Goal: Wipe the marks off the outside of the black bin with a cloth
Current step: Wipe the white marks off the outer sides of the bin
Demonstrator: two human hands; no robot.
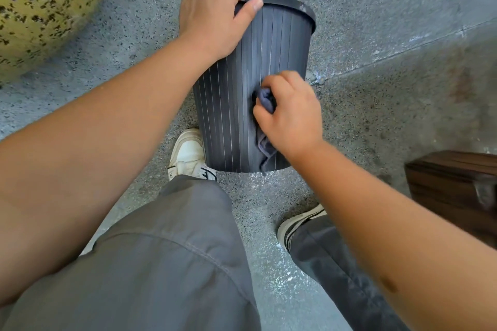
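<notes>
Mid-wipe, not done. The black bin [242, 94] stands on the grey floor [376, 8], tilted toward the person, its base just beside the white shoe [188, 152].

Left hand [212, 16] grips the bin's rim — thumb over the outer wall, fingers curled over the edge, bracing it. Right hand [290, 113] is closed around a bunched grey-blue cloth [265, 101] and presses it against the bin's wall at about mid-height, right of centre; a tail of cloth hangs down toward the base.

Progress, judging by the surface:
- The wall above the cloth shows pale streaks and a dull haze between the ribs — probably marks left to wipe.
- The rim has light scuffs near its right side, untouched by the look of it.
- The ribbed wall left of the cloth looks fairly even; I can't tell whether it's wiped or just cleaner.
- The far side of the bin is hidden, so its state is unknown.

Rough call: partway, with the upper wall, rim and unseen back to go.
</notes>
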